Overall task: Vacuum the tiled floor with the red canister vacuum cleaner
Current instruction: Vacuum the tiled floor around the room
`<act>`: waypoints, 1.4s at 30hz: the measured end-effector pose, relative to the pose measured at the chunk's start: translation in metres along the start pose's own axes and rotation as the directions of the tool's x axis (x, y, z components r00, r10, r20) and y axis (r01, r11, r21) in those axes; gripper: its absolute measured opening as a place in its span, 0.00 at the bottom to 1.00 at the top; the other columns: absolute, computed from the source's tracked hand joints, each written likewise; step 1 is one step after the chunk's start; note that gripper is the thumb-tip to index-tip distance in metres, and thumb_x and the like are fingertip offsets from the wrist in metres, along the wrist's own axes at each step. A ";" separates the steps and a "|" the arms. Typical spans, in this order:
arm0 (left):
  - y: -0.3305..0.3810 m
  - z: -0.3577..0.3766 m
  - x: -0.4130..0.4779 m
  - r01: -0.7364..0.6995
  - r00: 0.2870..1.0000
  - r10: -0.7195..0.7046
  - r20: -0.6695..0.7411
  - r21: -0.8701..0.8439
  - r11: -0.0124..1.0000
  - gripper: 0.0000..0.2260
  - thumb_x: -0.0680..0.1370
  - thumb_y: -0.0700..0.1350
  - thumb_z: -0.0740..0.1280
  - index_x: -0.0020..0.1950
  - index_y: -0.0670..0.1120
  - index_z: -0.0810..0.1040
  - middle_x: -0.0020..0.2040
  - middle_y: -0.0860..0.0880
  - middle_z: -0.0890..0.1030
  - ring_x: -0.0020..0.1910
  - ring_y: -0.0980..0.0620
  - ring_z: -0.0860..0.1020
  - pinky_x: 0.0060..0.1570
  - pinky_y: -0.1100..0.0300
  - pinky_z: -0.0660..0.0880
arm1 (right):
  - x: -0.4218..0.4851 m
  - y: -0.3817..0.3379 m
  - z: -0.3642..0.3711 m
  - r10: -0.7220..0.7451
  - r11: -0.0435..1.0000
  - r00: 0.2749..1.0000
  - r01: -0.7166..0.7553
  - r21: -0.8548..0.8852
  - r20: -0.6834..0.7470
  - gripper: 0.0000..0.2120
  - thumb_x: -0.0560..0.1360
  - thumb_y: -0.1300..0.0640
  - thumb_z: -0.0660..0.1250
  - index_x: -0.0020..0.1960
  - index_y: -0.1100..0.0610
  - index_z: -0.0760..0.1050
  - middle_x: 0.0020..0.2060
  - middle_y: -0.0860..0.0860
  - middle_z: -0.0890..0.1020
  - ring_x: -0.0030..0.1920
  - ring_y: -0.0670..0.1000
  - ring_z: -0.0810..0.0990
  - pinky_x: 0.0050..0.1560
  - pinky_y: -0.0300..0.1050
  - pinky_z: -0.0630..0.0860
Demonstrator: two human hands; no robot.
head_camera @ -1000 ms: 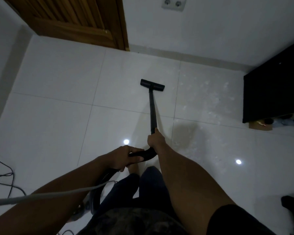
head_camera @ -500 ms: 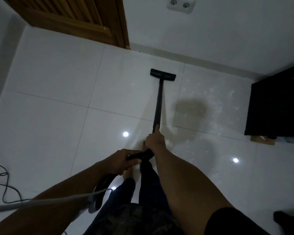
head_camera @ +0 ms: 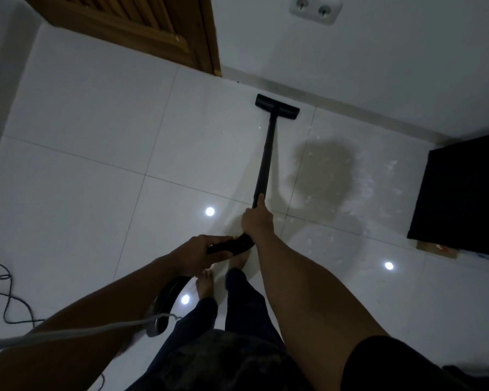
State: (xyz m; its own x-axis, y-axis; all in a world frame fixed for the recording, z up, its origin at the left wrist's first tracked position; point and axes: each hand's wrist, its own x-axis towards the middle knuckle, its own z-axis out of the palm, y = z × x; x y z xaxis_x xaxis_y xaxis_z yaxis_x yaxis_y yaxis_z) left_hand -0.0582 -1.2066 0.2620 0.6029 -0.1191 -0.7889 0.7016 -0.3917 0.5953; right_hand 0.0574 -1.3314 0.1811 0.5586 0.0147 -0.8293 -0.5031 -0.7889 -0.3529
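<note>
Right hand wraps the wand for steering; left hand grips the curved handle, driving the nozzle toward the far wall.

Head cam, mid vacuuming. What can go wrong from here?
1. The floor head sits close to the skirting; a further push by the right hand on the wand may knock it.
2. The hose curls beside the bare feet; dark cables lie left of them: trip risk.
3. White debris by the black cabinet could be missed.
</note>
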 end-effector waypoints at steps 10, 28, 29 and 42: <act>-0.030 0.007 -0.033 0.026 0.996 -0.027 0.080 0.021 0.999 0.20 0.81 0.54 0.66 0.72 0.59 0.70 0.30 0.56 0.80 0.26 0.58 0.76 0.28 0.62 0.74 | -0.035 0.020 0.032 -0.041 0.999 0.999 0.041 -0.003 0.036 0.31 0.82 0.52 0.58 0.80 0.41 0.47 0.63 0.57 0.77 0.54 0.56 0.80 0.57 0.54 0.79; -0.079 0.051 -0.144 -0.145 0.988 0.134 0.081 0.147 0.978 0.19 0.80 0.55 0.66 0.72 0.56 0.73 0.35 0.51 0.77 0.25 0.59 0.72 0.27 0.62 0.73 | -0.156 0.082 0.071 -0.060 0.992 0.990 0.073 0.103 -0.124 0.34 0.81 0.54 0.62 0.81 0.50 0.48 0.69 0.59 0.73 0.61 0.58 0.77 0.58 0.49 0.77; -0.082 0.058 -0.151 -0.147 0.987 0.133 0.095 0.168 0.975 0.19 0.81 0.55 0.66 0.72 0.56 0.73 0.36 0.51 0.78 0.24 0.60 0.73 0.27 0.62 0.72 | -0.166 0.092 0.073 -0.059 0.992 0.989 0.074 0.106 -0.139 0.34 0.81 0.54 0.62 0.81 0.50 0.48 0.69 0.59 0.73 0.62 0.58 0.77 0.60 0.50 0.77; -0.146 0.192 -0.232 -0.197 0.973 0.148 0.176 0.305 0.932 0.20 0.81 0.52 0.66 0.73 0.53 0.71 0.43 0.59 0.79 0.33 0.69 0.76 0.30 0.75 0.69 | -0.273 0.250 0.118 -0.032 0.957 0.973 0.095 0.272 -0.228 0.32 0.82 0.48 0.62 0.81 0.50 0.51 0.70 0.56 0.73 0.66 0.58 0.75 0.61 0.47 0.73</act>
State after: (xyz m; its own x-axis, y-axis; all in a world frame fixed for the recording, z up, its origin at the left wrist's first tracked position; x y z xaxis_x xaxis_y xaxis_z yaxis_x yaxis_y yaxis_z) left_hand -0.3736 -1.2973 0.3285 0.6236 -0.3345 -0.7066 0.4190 -0.6200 0.6633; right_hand -0.2985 -1.4602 0.2679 0.7099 -0.1002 -0.6972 -0.6081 -0.5865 -0.5349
